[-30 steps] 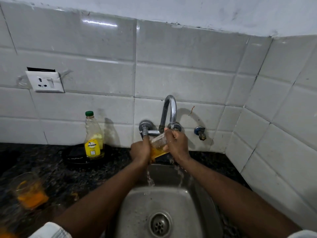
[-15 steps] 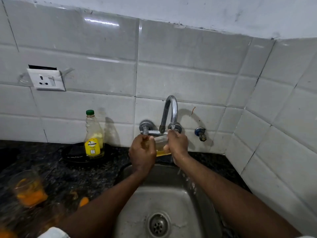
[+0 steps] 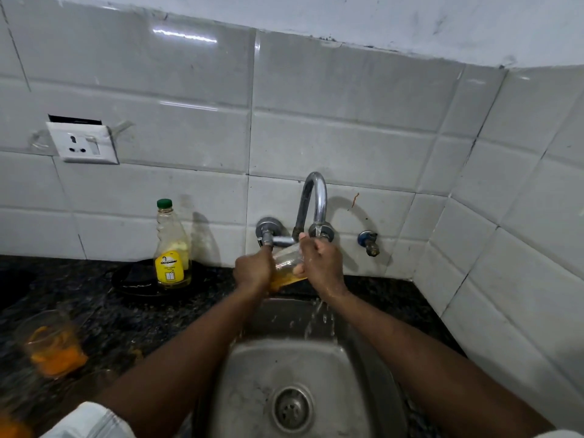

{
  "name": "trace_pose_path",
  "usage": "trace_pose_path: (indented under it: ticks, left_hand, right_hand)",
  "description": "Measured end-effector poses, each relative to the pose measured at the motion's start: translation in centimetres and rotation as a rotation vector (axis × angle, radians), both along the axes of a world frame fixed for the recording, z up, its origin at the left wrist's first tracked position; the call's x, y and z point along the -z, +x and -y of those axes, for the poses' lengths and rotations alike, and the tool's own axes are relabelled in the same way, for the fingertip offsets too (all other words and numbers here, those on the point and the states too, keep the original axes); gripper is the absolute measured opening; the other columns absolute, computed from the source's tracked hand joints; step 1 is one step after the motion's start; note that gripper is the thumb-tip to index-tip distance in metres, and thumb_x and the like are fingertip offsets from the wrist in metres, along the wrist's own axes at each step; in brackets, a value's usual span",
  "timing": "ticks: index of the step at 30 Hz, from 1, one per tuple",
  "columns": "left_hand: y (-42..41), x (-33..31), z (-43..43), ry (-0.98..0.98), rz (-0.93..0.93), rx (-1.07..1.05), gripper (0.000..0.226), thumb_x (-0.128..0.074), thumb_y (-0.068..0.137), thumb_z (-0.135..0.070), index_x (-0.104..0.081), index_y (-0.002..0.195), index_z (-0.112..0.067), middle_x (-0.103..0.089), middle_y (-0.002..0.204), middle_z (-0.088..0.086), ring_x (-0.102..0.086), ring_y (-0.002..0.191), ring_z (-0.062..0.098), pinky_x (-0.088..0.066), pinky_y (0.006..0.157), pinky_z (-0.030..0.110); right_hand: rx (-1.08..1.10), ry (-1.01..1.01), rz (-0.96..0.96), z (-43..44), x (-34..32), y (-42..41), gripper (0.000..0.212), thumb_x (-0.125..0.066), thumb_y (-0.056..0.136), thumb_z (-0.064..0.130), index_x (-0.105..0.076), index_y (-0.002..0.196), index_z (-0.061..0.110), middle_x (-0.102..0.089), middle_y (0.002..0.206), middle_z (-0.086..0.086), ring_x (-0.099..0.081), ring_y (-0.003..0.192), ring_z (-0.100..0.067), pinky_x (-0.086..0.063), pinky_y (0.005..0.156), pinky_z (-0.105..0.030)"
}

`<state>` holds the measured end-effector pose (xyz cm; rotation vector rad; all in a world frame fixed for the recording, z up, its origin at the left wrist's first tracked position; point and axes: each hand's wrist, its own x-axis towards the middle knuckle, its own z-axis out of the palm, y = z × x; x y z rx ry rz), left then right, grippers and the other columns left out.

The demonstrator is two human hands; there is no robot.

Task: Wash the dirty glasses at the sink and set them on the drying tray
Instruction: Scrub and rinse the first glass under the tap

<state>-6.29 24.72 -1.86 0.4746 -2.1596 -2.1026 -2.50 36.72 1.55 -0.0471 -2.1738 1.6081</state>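
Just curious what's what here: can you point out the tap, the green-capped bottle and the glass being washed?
tap (image 3: 319,197), head view, curved chrome spout.
green-capped bottle (image 3: 169,268), head view, yellow label.
glass (image 3: 286,259), head view, clear side wall.

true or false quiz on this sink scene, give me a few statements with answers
1. The left hand and right hand both hold a glass below the tap. True.
2. The yellow-labelled bottle has a red cap. False: the cap is green.
3. A second glass with orange residue stands on the counter left of the sink. True.
4. The wall socket is right of the tap. False: it is to the left.
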Motion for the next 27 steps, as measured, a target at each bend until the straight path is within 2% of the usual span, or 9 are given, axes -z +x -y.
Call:
trace_pose_path:
  ticks: [1, 3, 7, 10, 13, 18, 20, 24, 27]
  left_hand:
    - [0.1, -0.5, 0.0, 0.101, 0.177, 0.077, 0.037, -0.052, 0.090, -0.042, -0.065, 0.088, -0.007, -0.070, 0.082, 0.017, -0.063, 0.057, 0.028, -0.049, 0.048, 0.028]
    - [1.1, -0.7, -0.7, 0.123, 0.162, 0.043, 0.031, -0.050, 0.095, -0.034, -0.065, 0.089, -0.007, -0.071, 0.087, 0.018, -0.064, 0.061, 0.030, -0.048, 0.048, 0.031]
    - [3.3, 0.5, -1.4, -0.139, -0.512, -0.210, 0.024, -0.059, 0.094, -0.033, -0.070, 0.096, -0.012, -0.071, 0.086, 0.004, -0.065, 0.077, 0.021, -0.049, 0.065, 0.028]
    - [1.2, -0.1, -0.9, -0.034, -0.191, -0.098, 0.037, -0.057, 0.094, -0.044, -0.068, 0.077, -0.012, -0.071, 0.078, 0.009, -0.069, 0.072, 0.030, -0.058, 0.063, 0.039]
    - [1.1, -1.4, -0.4, 0.020, 0.143, 0.012, 0.046, -0.053, 0.094, -0.048, -0.066, 0.085, -0.004, -0.071, 0.080, 0.018, -0.065, 0.056, 0.028, -0.049, 0.043, 0.029]
    - [2.9, 0.2, -0.4, -0.291, -0.600, -0.087, 0.017, -0.062, 0.096, -0.025, -0.068, 0.085, -0.013, -0.068, 0.077, 0.005, -0.059, 0.065, 0.010, -0.043, 0.056, 0.013]
    - [2.0, -0.1, -0.1, -0.289, -0.494, -0.039, 0.026, -0.059, 0.096, -0.031, -0.067, 0.079, -0.012, -0.069, 0.073, 0.007, -0.062, 0.063, 0.019, -0.045, 0.054, 0.024]
    - [1.1, -1.8, 0.2, 0.058, 0.192, 0.138, 0.038, -0.049, 0.096, -0.038, -0.064, 0.094, -0.003, -0.070, 0.082, 0.019, -0.064, 0.053, 0.029, -0.047, 0.042, 0.027]
    - [1.9, 0.1, -0.6, -0.095, -0.215, -0.084, 0.031, -0.055, 0.096, -0.039, -0.067, 0.092, -0.010, -0.070, 0.088, 0.014, -0.068, 0.076, 0.028, -0.058, 0.064, 0.035]
  right_hand:
    - [-0.001, 0.049, -0.024, -0.1, 0.0, 0.0, 0.041, -0.052, 0.101, 0.030, -0.062, 0.079, -0.003, -0.066, 0.067, -0.024, -0.066, 0.054, -0.027, -0.054, 0.052, -0.039]
    - [0.006, 0.079, -0.002, -0.2, 0.0, -0.3, 0.040, -0.051, 0.102, 0.030, -0.063, 0.079, -0.002, -0.066, 0.067, -0.024, -0.065, 0.051, -0.021, -0.053, 0.051, -0.035]
    - [0.085, -0.072, 0.087, 0.0, -0.2, -1.0, 0.042, -0.048, 0.102, 0.035, -0.065, 0.079, 0.005, -0.067, 0.061, -0.011, -0.064, 0.050, -0.017, -0.053, 0.054, -0.029]
    - [0.005, 0.030, 0.019, 0.0, -0.3, -0.5, 0.038, -0.051, 0.101, 0.033, -0.065, 0.082, 0.004, -0.068, 0.063, -0.008, -0.067, 0.051, -0.013, -0.056, 0.053, -0.028]
    - [0.025, 0.146, -0.040, -0.1, -0.1, -0.2, 0.037, -0.053, 0.101, 0.032, -0.063, 0.074, 0.008, -0.068, 0.065, -0.011, -0.069, 0.056, -0.020, -0.057, 0.053, -0.035]
    - [0.141, -0.215, 0.188, 0.4, -0.7, -0.6, 0.030, -0.052, 0.099, 0.026, -0.064, 0.078, 0.009, -0.065, 0.056, -0.006, -0.063, 0.045, -0.018, -0.051, 0.045, -0.028]
    - [0.125, -0.200, 0.172, 0.3, -0.8, -0.1, 0.024, -0.056, 0.098, 0.025, -0.066, 0.085, 0.007, -0.068, 0.060, -0.007, -0.065, 0.046, -0.015, -0.052, 0.045, -0.025]
    - [0.045, 0.081, 0.033, 0.2, -0.1, 0.2, 0.032, -0.058, 0.098, 0.026, -0.065, 0.079, 0.002, -0.069, 0.062, -0.013, -0.067, 0.047, -0.013, -0.057, 0.053, -0.035]
    - [0.143, -0.049, 0.130, 0.1, 0.0, -0.9, 0.033, -0.058, 0.097, 0.030, -0.067, 0.083, 0.001, -0.071, 0.068, -0.017, -0.070, 0.055, -0.022, -0.061, 0.059, -0.038]
